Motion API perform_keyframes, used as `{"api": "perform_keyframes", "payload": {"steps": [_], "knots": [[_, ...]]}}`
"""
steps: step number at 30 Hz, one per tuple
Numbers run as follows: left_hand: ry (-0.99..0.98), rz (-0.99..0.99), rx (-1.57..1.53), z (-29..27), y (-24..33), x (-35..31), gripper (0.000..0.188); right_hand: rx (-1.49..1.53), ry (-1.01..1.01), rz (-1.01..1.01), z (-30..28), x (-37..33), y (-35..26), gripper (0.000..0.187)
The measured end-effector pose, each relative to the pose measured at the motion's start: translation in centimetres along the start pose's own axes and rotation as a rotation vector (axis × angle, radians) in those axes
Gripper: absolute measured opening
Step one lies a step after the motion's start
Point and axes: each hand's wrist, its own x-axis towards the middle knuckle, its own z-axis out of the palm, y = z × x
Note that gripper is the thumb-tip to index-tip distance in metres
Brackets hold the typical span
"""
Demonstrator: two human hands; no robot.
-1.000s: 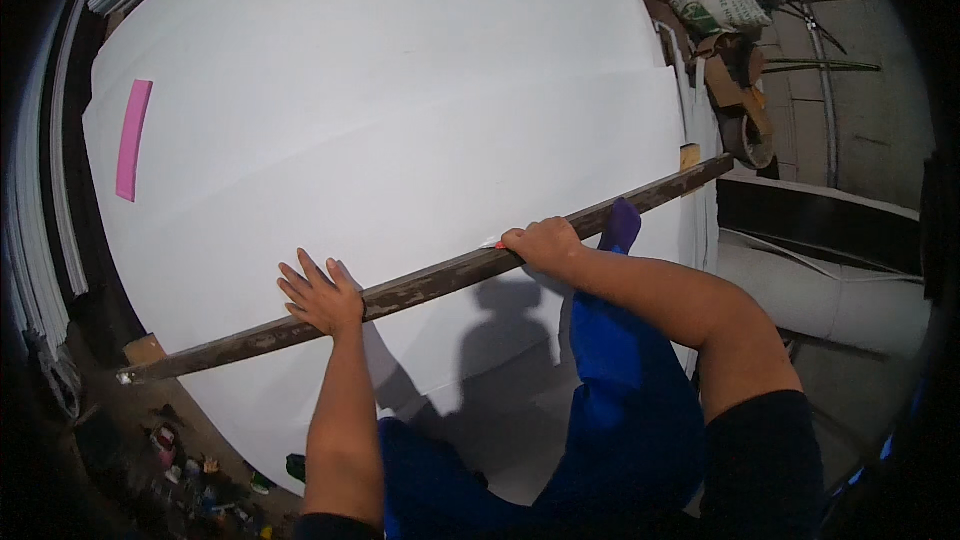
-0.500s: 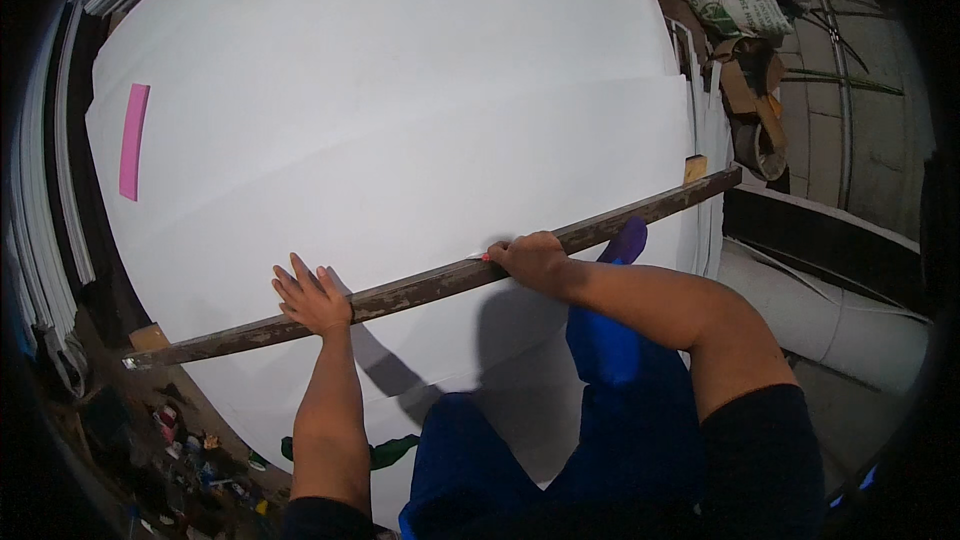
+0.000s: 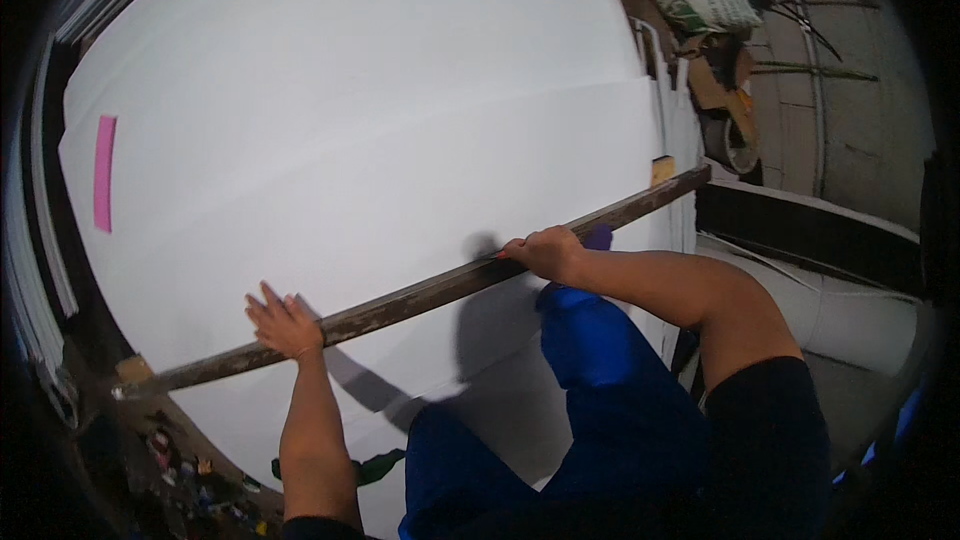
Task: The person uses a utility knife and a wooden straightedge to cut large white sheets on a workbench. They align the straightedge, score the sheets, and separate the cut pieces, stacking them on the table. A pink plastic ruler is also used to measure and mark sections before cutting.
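Observation:
A long, worn dark brown bar (image 3: 405,303) lies slanted across a large white sheet (image 3: 300,150). My left hand (image 3: 287,328) rests on the bar's left part, fingers spread over the white surface beyond it. At the bar's far edge, right of its middle, my right hand (image 3: 548,252) is closed around a slim red tool (image 3: 503,255). Only the tool's front end shows; my fingers hide the rest, and its exact kind is unclear. The right hand sits against the bar, its shadow falling on the sheet.
Small wooden blocks (image 3: 663,171) lie near both bar ends. A pink strip (image 3: 105,174) is at far left. My blue-clad knees (image 3: 595,340) and a purple-covered foot (image 3: 599,237) are on the sheet. A cardboard piece (image 3: 715,80) and white rolls (image 3: 860,325) stand at right.
My right hand has slid rightward along the bar with the red tool. The left hand stays at its place on the bar. The whole view has shifted slightly.

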Motion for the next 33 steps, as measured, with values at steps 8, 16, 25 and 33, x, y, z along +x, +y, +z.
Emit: {"api": "perform_keyframes", "payload": {"steps": [8, 16, 25, 33], "knots": [[0.043, 0.035, 0.04, 0.7, -0.7, -0.1, 0.058, 0.049, -0.4, 0.22, -2.8, -4.5, 8.1, 0.029], [0.059, 0.023, 0.033, 1.1, -1.4, 0.3, 0.06, -0.056, -0.435, 0.324, 0.2, -11.3, 18.7, 0.032], [0.103, 0.057, 0.023, 1.6, -2.2, 0.7, 0.055, -0.134, -0.49, 0.466, 0.9, -16.4, 26.8, 0.036], [0.126, 0.085, -0.029, 2.1, -2.9, 0.9, 0.062, -0.288, -0.492, 0.571, 2.8, -20.7, 31.4, 0.03]]}}
